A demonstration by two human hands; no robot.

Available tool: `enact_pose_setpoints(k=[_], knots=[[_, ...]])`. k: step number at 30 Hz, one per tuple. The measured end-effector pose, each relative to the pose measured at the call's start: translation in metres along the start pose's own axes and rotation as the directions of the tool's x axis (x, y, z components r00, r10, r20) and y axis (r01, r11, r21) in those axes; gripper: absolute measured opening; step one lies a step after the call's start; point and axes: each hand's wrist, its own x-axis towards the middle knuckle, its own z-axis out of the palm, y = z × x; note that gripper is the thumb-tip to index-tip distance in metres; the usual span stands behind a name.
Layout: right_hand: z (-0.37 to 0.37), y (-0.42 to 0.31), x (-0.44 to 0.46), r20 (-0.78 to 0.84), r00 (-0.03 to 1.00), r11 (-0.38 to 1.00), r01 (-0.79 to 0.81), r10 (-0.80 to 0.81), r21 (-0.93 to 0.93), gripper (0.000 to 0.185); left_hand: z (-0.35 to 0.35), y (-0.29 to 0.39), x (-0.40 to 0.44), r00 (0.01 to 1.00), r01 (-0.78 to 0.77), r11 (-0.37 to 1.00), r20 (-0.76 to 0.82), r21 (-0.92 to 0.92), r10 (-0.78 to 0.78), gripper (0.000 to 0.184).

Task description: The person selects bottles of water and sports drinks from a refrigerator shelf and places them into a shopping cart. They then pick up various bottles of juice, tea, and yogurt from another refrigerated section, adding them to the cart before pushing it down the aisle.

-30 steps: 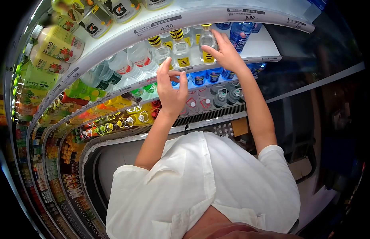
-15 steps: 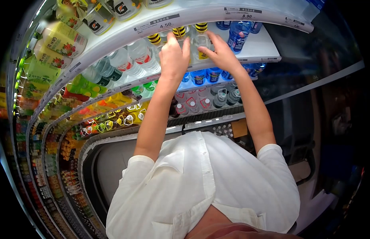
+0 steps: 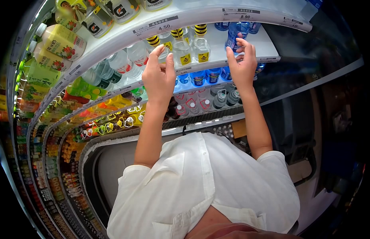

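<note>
Two clear bottles (image 3: 201, 51) with yellow-and-black bands around their necks stood side by side on the shelf (image 3: 265, 44), between the two grips and a little farther in. Neither appeared to be held. To the left of them was the left hand (image 3: 158, 81), its grip wide, thumb apart from the fingers and nothing between. To the right was the right hand (image 3: 243, 73), fingers curled but the grip fairly wide and without a bottle inside it. Just beyond its fingertips was a large blue bottle (image 3: 235, 35); whether they touched it, I couldn't tell.

The step in hand looked like handling bottles at the shelf, caught at a point with both grips free. Taking hold of one would call for a reach inward under the upper shelf (image 3: 201, 16), then fingers and thumb closing around its sides.

Both clear bottles stood upright, long axes vertical, necks up and yellow labels facing out towards the person. The blue bottle was upright too, its top hidden behind the upper shelf's edge.
</note>
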Motion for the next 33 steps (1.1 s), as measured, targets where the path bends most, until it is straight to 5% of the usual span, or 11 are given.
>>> enact_pose_setpoints(k=[2,7,17,20,24,31,33], knots=[[-0.011,0.016,0.000,-0.301,0.953,0.985,-0.070,0.020,-0.156,0.082,-0.012,-0.010,0.000,0.999,0.030,1.000,-0.040,-0.002,-0.030,0.040],[-0.004,0.057,0.034,-0.112,0.969,0.975,-0.219,0.220,0.023,0.099,-0.001,-0.014,0.017,0.993,-0.005,1.000,-0.116,0.002,0.005,0.043],[0.000,0.081,0.048,-0.033,0.988,0.985,-0.153,0.150,-0.085,0.066,-0.005,-0.013,0.028,0.973,-0.050,0.973,-0.207,0.224,0.098,0.037],[0.000,0.064,0.043,-0.001,0.986,0.984,-0.165,0.165,-0.062,0.064,0.003,-0.003,0.015,1.000,0.017,1.000,0.007,0.023,-0.017,0.038],[0.009,0.050,0.031,0.016,0.985,0.982,-0.167,0.169,-0.086,0.065,0.045,-0.005,0.018,0.989,-0.140,0.977,-0.021,0.162,0.145,0.065],[0.011,0.052,0.020,0.095,0.966,0.969,-0.232,0.240,-0.090,0.064,0.063,-0.008,0.038,0.987,0.017,0.968,0.150,0.250,-0.057,0.045],[0.014,0.058,0.018,0.097,0.969,0.973,-0.218,0.225,-0.081,0.067,0.065,-0.009,0.038,0.990,-0.022,0.971,0.139,0.239,-0.012,0.044]])
